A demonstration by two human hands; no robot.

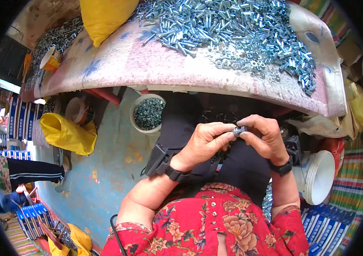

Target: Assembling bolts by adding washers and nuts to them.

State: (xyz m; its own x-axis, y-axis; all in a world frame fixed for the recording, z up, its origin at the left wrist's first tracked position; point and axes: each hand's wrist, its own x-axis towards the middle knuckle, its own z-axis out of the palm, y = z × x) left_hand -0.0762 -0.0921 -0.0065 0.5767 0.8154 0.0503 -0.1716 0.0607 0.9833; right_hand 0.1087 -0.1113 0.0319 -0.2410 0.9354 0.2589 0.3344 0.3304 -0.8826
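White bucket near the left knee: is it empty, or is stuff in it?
Not empty. The white bucket holds many small metal pieces, seen through its open top. I cannot tell how deep they go.

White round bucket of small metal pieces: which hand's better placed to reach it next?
Left hand, likely: it's nearer the white bucket; the right hand would reach across the left. Both hold the small silvery metal fastener, so the right would have to keep it.
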